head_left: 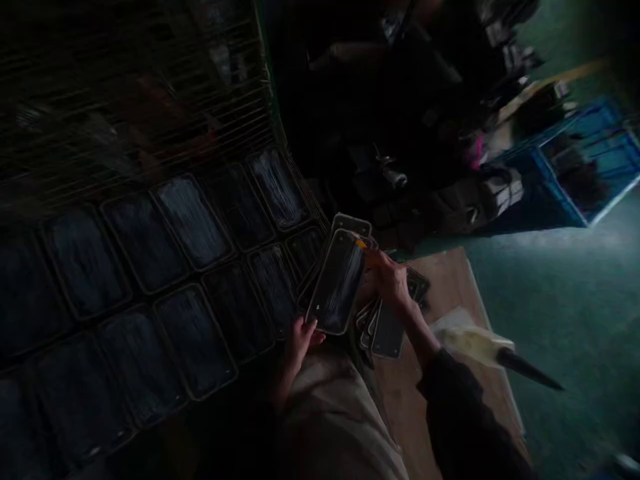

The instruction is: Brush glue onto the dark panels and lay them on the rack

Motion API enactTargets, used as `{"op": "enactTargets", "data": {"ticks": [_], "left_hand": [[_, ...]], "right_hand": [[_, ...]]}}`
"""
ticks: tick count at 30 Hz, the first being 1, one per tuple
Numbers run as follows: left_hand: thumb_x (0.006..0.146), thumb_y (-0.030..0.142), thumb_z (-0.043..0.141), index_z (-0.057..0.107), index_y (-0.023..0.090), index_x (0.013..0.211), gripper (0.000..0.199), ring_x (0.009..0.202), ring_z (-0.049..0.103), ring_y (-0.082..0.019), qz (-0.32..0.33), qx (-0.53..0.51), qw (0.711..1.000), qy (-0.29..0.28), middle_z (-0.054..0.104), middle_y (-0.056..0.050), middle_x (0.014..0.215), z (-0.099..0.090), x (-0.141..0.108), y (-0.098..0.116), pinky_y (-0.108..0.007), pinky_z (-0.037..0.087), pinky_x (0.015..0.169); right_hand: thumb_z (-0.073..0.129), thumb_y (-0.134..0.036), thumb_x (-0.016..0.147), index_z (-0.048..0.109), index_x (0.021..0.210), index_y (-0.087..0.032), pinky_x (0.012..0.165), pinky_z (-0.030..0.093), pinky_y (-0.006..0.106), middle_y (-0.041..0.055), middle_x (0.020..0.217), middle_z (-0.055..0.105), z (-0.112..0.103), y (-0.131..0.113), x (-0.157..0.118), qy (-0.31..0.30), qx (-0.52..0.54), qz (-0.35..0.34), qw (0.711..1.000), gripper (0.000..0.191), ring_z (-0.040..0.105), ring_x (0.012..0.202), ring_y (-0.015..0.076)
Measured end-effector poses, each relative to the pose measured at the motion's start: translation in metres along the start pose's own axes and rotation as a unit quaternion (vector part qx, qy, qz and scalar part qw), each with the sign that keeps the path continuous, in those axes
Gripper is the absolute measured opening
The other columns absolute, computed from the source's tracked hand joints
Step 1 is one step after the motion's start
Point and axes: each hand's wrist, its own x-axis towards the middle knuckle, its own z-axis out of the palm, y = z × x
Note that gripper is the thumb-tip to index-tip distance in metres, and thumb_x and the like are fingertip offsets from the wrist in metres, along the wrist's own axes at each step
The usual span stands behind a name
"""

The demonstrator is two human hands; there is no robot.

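Note:
My left hand [302,339] is closed on the lower left corner of a dark rectangular plate [338,283] with rounded corners and small holes near its ends. The plate is tilted over my lap, and another similar plate [350,221] shows behind its top edge. At the upper right corner of the held plate, my right hand [393,277] is closed around a small orange tool [361,245]. Its exact kind is too dark to make out. Under my right wrist, several similar plates [390,330] lie in a loose pile on a wooden board [450,280].
Rows of dark plates [193,220] lie to the left beside a wire mesh [265,87]. A pale bottle-like object [470,343] with a long black tip lies at the board's right. Blue crates [555,180] stand on the green floor [565,287], near dark clutter.

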Motion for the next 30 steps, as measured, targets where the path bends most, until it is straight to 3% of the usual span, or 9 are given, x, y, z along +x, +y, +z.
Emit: {"op": "enactTargets", "data": {"ticks": [4,7,10,12,14,18,22,25,30], "left_hand": [[0.064,0.055,0.074,0.045,0.02,0.077,0.047,0.054,0.071,-0.022,0.035,-0.008,0.999,-0.014,0.069,-0.003,0.058,-0.003,-0.001,0.002,-0.03,0.059,0.05],[0.069,0.052,0.071,0.047,0.02,0.076,0.041,0.055,0.071,-0.023,0.04,0.007,0.999,-0.018,0.069,-0.002,0.058,-0.006,-0.002,0.005,-0.03,0.059,0.051],[0.072,0.051,0.069,0.049,0.019,0.078,0.038,0.055,0.071,-0.022,0.032,0.017,0.999,-0.015,0.069,-0.002,0.058,-0.008,-0.002,0.009,-0.029,0.059,0.052],[0.073,0.051,0.068,0.05,0.019,0.08,0.037,0.055,0.071,-0.021,0.023,0.022,0.999,-0.02,0.069,-0.002,0.059,-0.008,-0.002,0.011,-0.029,0.059,0.052],[0.071,0.051,0.07,0.05,0.018,0.08,0.04,0.055,0.071,-0.021,0.02,0.015,0.999,-0.026,0.069,-0.003,0.059,-0.009,-0.002,0.012,-0.028,0.059,0.051],[0.067,0.054,0.074,0.05,0.017,0.081,0.046,0.059,0.072,-0.021,0.034,0.001,0.999,-0.033,0.07,-0.004,0.062,-0.01,-0.003,0.013,-0.027,0.059,0.053],[0.067,0.058,0.073,0.048,0.017,0.079,0.048,0.058,0.072,-0.021,0.053,0.004,0.998,-0.033,0.069,-0.003,0.062,-0.012,-0.002,0.013,-0.027,0.059,0.052],[0.068,0.058,0.071,0.049,0.017,0.079,0.048,0.057,0.071,-0.021,0.063,0.015,0.998,-0.029,0.068,-0.003,0.06,-0.014,-0.001,0.014,-0.028,0.059,0.052],[0.074,0.053,0.067,0.049,0.018,0.077,0.039,0.056,0.071,-0.021,0.048,0.049,0.997,-0.019,0.069,-0.003,0.058,-0.014,-0.004,0.02,-0.029,0.059,0.054]], "right_hand": [[0.042,-0.014,0.093,0.058,0.12,-0.017,0.063,0.043,0.022,0.0075,0.097,0.067,0.023,-0.006,-0.008,-0.046,-0.038,0.012,0.998,0.032,0.063,0.078,0.0176],[0.039,-0.017,0.098,0.057,0.121,-0.017,0.065,0.043,0.024,0.0074,0.09,0.065,0.035,-0.024,-0.039,-0.094,-0.026,-0.02,0.995,0.029,0.061,0.075,0.0173],[0.036,-0.021,0.101,0.056,0.121,-0.018,0.063,0.043,0.023,0.006,0.085,0.064,0.036,-0.049,-0.077,-0.16,0.018,-0.05,0.986,0.028,0.06,0.071,0.0161],[0.036,-0.021,0.102,0.056,0.121,-0.018,0.06,0.043,0.022,0.0047,0.085,0.064,0.03,-0.061,-0.089,-0.197,0.066,-0.034,0.978,0.028,0.06,0.069,0.0147],[0.038,-0.02,0.101,0.055,0.122,-0.019,0.059,0.044,0.021,0.0039,0.087,0.066,0.02,-0.065,-0.083,-0.19,0.112,0.001,0.975,0.027,0.063,0.07,0.0137],[0.041,-0.02,0.099,0.057,0.122,-0.02,0.068,0.047,0.023,0.0057,0.097,0.068,0.005,-0.044,-0.027,-0.074,0.105,0.013,0.992,0.028,0.065,0.08,0.0158],[0.043,-0.021,0.098,0.059,0.12,-0.019,0.065,0.045,0.026,0.0073,0.096,0.067,0.017,-0.021,0.01,-0.046,0.013,-0.003,0.999,0.027,0.062,0.077,0.0184],[0.042,-0.02,0.099,0.057,0.122,-0.018,0.067,0.044,0.026,0.0078,0.094,0.066,0.036,-0.024,-0.006,-0.084,-0.016,-0.035,0.996,0.028,0.061,0.076,0.0182],[0.038,-0.02,0.101,0.056,0.123,-0.017,0.067,0.043,0.026,0.0064,0.085,0.064,0.058,-0.053,-0.067,-0.172,0.004,-0.078,0.982,0.029,0.059,0.072,0.0167]]}}
